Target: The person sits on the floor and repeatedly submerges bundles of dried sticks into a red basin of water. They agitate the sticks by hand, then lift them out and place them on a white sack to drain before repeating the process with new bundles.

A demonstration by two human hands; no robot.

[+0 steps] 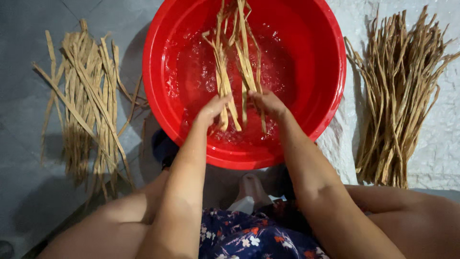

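A big red basin (330,72) holds water with bubbles on it. My left hand (211,110) and my right hand (268,103) reach into the basin side by side. Both grip a bunch of long tan fibre strips (239,52) that stands in the water and leans away from me. The strips' lower ends hang below my fingers into the water.
A pile of flat tan strips (88,105) lies on the grey floor left of the basin. A thicker bundle of brown strips (397,96) lies on a white sheet at the right. My knees and a flowered garment (244,235) fill the bottom of the view.
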